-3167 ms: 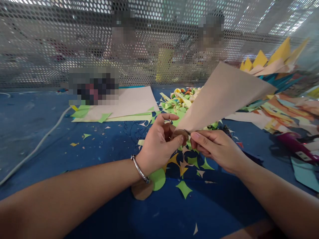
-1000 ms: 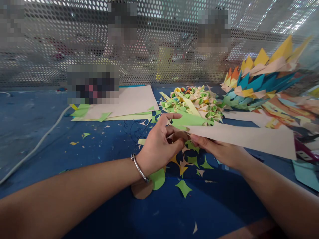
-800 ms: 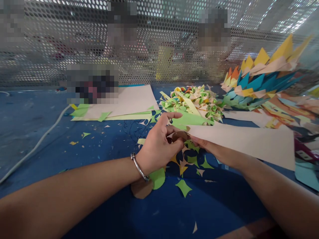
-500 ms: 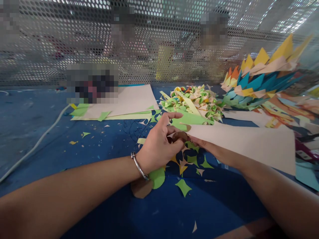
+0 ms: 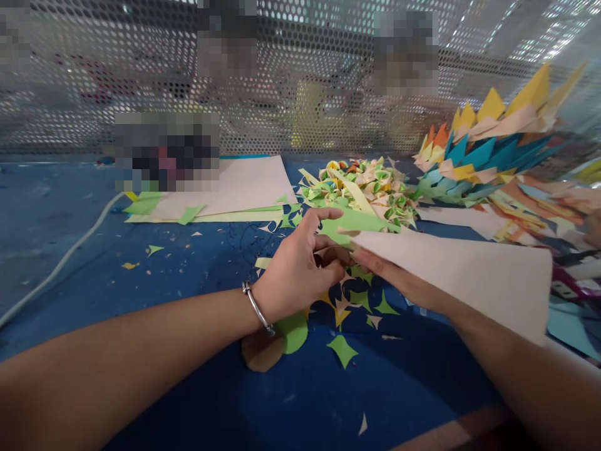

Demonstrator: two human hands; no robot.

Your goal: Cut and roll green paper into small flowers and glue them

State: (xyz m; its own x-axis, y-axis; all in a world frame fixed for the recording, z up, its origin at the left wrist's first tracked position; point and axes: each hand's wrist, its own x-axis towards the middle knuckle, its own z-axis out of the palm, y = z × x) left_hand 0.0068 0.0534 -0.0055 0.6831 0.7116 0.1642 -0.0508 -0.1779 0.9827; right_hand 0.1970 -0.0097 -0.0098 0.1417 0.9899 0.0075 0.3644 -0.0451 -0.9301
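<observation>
In the middle of the head view, my left hand point(image 5: 300, 257), with a silver bangle at the wrist, has its index finger raised and its other fingers curled in. Against those curled fingers comes my right hand point(image 5: 382, 269), its fingertips pressed together and partly hidden. Whatever lies between the fingers is hidden in shadow. A long pale pink paper sheet point(image 5: 460, 263) rises behind my right hand, touching or very near it. Under it lies green paper point(image 5: 350, 224). Below my hands are green scraps point(image 5: 342, 351), a green paper circle point(image 5: 293, 332) and a brownish circle point(image 5: 263, 352).
A heap of small folded paper pieces point(image 5: 370, 185) sits beyond my hands. Spiky layered paper craft point(image 5: 498, 144) stands at right. Pale sheets point(image 5: 248, 188) lie at back left, near a white cable point(image 5: 70, 250). A perforated metal screen point(image 5: 300, 100) bounds the blue table point(image 5: 188, 401); people are behind it.
The view has shifted slightly. My right fingers have moved a little against my left ones, and the right end of the pale sheet sits slightly lower. My left hand keeps its pose.
</observation>
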